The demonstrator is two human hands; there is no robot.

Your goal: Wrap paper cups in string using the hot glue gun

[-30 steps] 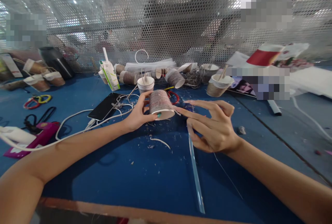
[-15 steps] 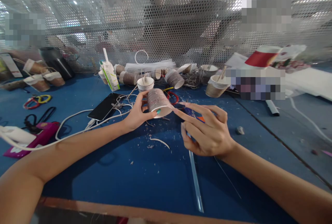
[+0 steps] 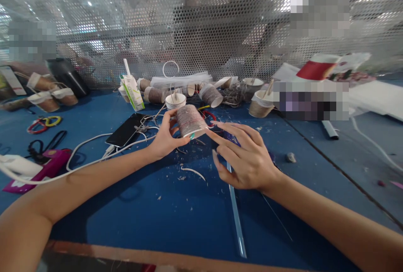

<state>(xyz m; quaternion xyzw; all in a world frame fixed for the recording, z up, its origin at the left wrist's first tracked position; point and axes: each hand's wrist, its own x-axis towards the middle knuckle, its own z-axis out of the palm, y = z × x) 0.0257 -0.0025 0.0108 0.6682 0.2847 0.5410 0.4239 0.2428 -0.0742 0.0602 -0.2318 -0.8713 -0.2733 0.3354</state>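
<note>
- A perforated metal panel (image 3: 204, 39) stands behind the blue table (image 3: 141, 226); scraps and fibres litter the middle of its top.
- The string-wrapped cup (image 3: 190, 120) is tilted in the air over the middle of the table, white rim facing down towards the near edge.
- The left hand (image 3: 162, 139) is clamped on the cup, thumb by the rim and fingers on its far side. Too hard a squeeze could dent the wall, if it is paper; too loose a grip could let it roll.
- The right hand (image 3: 245, 156) has its fingers and thumb spread, one fingertip at the rim. A push there could turn the cup, and a long nail might catch a strand and lift the winding. Whether that fingertip has hold of a fine thread, I cannot tell.
- Just behind stands an upright cup with sticks (image 3: 175, 101); a backward knock from the held one could tip it.
- Towards the left edge, the white cable (image 3: 94, 137) runs beside the left forearm and near the phone (image 3: 126, 129); a snag by the arm could drag both.
- Below the right hand, a clear strip (image 3: 236, 221) points at the near edge; a dropping wrist could shove it off.
- The drink carton (image 3: 134, 91) leans near the far edge, tippable if bumped.
</note>
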